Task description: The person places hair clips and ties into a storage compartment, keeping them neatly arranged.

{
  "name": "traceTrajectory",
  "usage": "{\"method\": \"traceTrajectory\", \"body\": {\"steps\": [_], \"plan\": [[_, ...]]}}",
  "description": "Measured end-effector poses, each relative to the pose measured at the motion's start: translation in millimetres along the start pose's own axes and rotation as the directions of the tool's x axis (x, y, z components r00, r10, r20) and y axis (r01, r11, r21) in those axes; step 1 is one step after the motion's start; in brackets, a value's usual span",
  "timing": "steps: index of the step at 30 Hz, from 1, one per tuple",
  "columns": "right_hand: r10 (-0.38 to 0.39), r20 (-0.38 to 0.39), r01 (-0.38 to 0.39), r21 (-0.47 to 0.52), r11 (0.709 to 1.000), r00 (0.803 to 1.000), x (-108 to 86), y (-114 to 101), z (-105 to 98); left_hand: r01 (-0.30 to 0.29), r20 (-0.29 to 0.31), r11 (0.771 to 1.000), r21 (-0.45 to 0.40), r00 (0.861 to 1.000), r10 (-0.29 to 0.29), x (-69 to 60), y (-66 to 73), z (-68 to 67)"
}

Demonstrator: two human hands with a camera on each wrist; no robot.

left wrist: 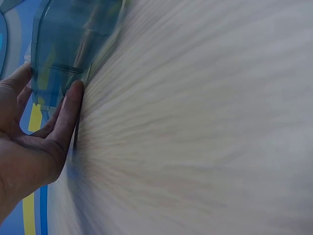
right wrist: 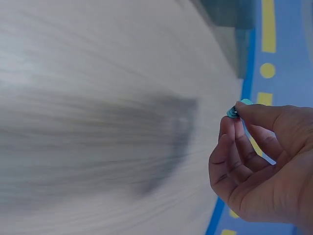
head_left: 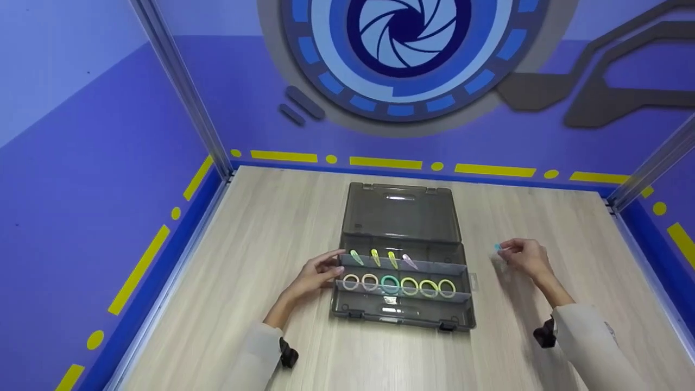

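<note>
An open dark translucent storage box point(head_left: 402, 320) lies on the table, its lid point(head_left: 402, 214) folded back. Several snap hair clips point(head_left: 375, 257), green, yellow and lilac, stand in a row along its back divider. Several round hair ties point(head_left: 390, 284), pale, teal and yellow, line the middle compartment. Resting against the box's left side is my left hand point(head_left: 315, 276), with fairly straight fingers point(left wrist: 71, 107) touching its wall. To the right of the box, above the table, my right hand point(head_left: 525, 257) pinches a small turquoise hair clip point(right wrist: 233, 112) between thumb and fingertips, which partly hide it.
The box's clear side tab point(head_left: 473, 282) sticks out to the right. Pale wood tabletop point(head_left: 260, 217) surrounds the box. Purple-blue panels point(head_left: 244, 98) with yellow marks stand at the back and both sides, joined by metal posts point(head_left: 184, 87).
</note>
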State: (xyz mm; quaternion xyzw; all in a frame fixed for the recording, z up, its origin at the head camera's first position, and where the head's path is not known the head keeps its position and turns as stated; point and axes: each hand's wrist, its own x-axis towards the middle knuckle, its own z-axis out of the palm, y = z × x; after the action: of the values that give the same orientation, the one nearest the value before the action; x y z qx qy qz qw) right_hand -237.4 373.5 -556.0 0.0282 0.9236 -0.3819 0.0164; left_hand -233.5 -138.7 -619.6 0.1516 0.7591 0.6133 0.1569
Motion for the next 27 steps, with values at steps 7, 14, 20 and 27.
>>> {"method": "traceTrajectory", "body": {"steps": [7, 14, 20, 27], "plan": [[-0.035, 0.015, 0.034, 0.043, 0.998, 0.999, -1.3, -22, -2, 0.009, 0.004, 1.0, -0.014, 1.0, -0.009, 0.2, 1.1, -1.2], [-0.039, 0.02, 0.037, 0.104, 0.994, 0.999, -0.2, -43, 3, 0.004, 0.005, 1.0, -0.016, 1.0, -0.004, 0.4, 1.2, -1.3], [-0.043, 0.048, 0.035, 0.16, 0.987, 0.998, 3.4, -59, 11, -0.003, -0.004, 1.0, 0.002, 1.0, 0.003, -0.5, 2.5, -0.2], [-0.08, 0.07, 0.061, 0.238, 0.969, 0.994, 6.1, -73, 27, 0.003, -0.038, 0.999, -0.04, 0.999, -0.004, 0.9, 6.3, 1.5]]}}
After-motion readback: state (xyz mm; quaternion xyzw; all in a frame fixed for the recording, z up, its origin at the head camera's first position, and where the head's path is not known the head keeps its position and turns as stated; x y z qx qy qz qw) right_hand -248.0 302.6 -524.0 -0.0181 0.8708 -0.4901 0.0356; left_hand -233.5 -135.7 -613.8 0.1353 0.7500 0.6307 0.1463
